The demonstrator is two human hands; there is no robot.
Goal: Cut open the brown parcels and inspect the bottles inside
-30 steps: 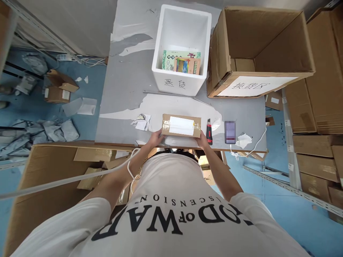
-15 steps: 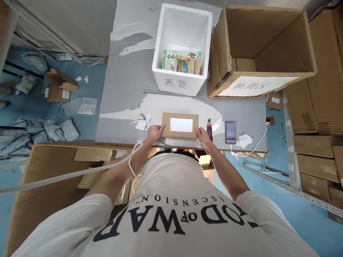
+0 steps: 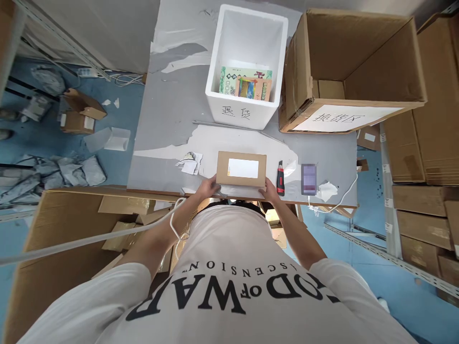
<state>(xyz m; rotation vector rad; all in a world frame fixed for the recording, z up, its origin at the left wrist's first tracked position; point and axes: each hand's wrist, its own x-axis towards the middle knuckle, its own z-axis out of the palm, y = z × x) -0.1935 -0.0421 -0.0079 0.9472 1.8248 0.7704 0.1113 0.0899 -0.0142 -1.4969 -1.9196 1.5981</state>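
A small brown cardboard box (image 3: 223, 168) with a white label (image 3: 243, 168) on top is held between my two hands near the table's front edge. At its lower left corner, my left hand (image 3: 208, 187) is closed on the box. My right hand (image 3: 269, 192) grips the lower right corner, its fingers partly hidden. Just right of that hand lies a red and black box cutter (image 3: 280, 179). Crumpled paper scraps (image 3: 191, 163) lie to the left of the box.
Behind stand a white foam box (image 3: 244, 112) holding booklets (image 3: 254, 88) and a large open carton (image 3: 296, 71). A phone (image 3: 309, 179) with a cable and a torn paper (image 3: 327, 191) lie on the right. A big carton (image 3: 68, 229) is below left; shelved boxes (image 3: 423, 215) are at right.
Both hands have slid from the box's sides down to its near corners. The box's front side now shows, tilted slightly. The whole view has shifted a little.
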